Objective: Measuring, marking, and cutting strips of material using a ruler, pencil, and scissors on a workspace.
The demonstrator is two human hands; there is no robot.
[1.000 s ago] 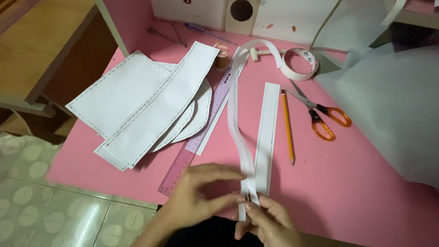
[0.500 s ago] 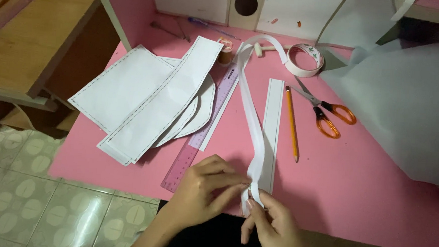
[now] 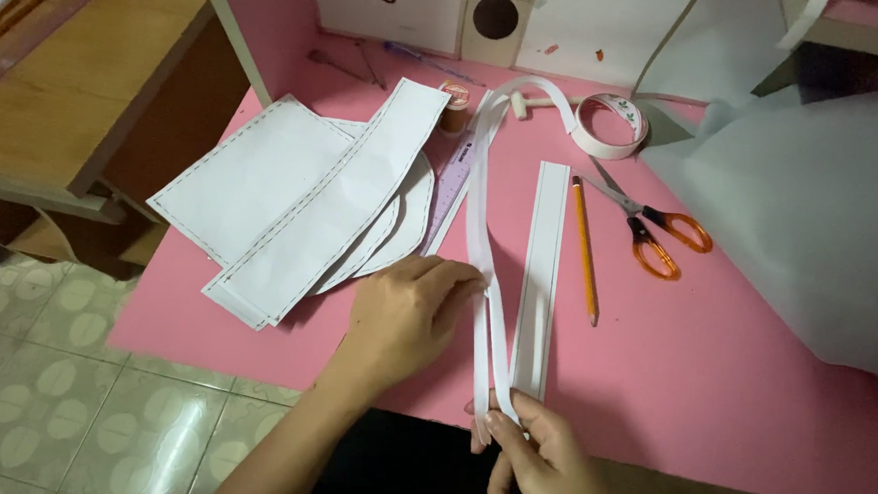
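- head view: the left hand was closed in a pinch on a long white strip, gripping it partway along, over the pink counter.
- the right hand pinched the near end of the same strip at the counter's front edge, fingers closed on it.
- the strip ran away from the hands toward the back of the counter, curving over to a roll of white tape.
- just right of the strip lay a flat white paper band, then a yellow pencil and orange-handled scissors.
- left of the left hand lay stacked white paper pattern pieces, with a ruler partly under them.
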